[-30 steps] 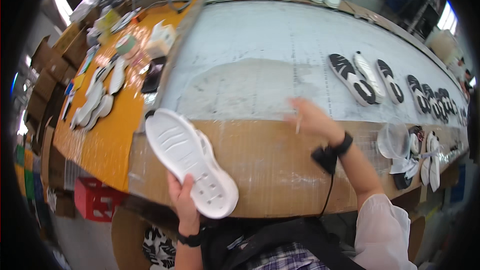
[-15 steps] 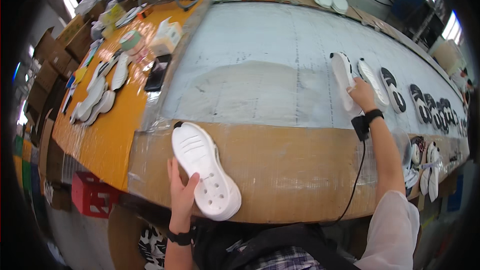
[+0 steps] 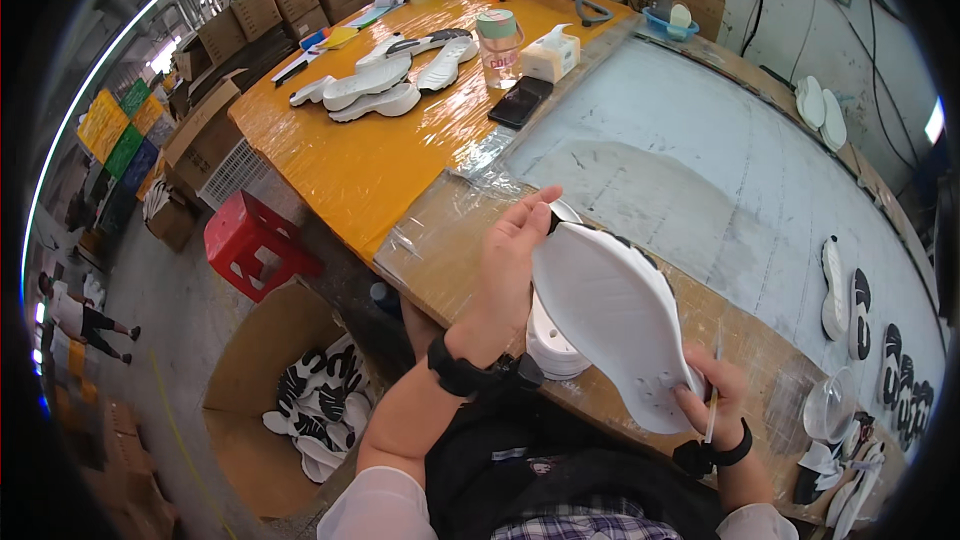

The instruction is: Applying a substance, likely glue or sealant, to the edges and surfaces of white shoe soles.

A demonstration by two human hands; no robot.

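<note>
A white shoe sole [image 3: 610,315] with a black tip is held up, tilted, over the table's near edge. My left hand [image 3: 515,255] pinches its far, black-tipped end. Gripping its near end is my right hand [image 3: 715,390], which also has a thin stick-like tool [image 3: 714,408], perhaps a brush, between the fingers. Another white sole [image 3: 552,348] lies on the brown cardboard edge [image 3: 440,225], partly hidden behind the raised one. More soles, a white one [image 3: 833,290] and a black-and-white one [image 3: 860,315], lie to the right on the pale tabletop [image 3: 690,140].
On the orange table [image 3: 400,160] lie several white soles [image 3: 370,85], a phone [image 3: 520,102], a jar [image 3: 498,50] and a tissue pack [image 3: 551,55]. A red stool [image 3: 255,245] and a cardboard box [image 3: 235,410] of soles [image 3: 325,390] stand at left. A clear bowl [image 3: 830,405] sits at right.
The view has swung left. My right hand has brought a sole from the row on the pale tabletop to the front. My left hand has left the sole on the cardboard and taken the raised one.
</note>
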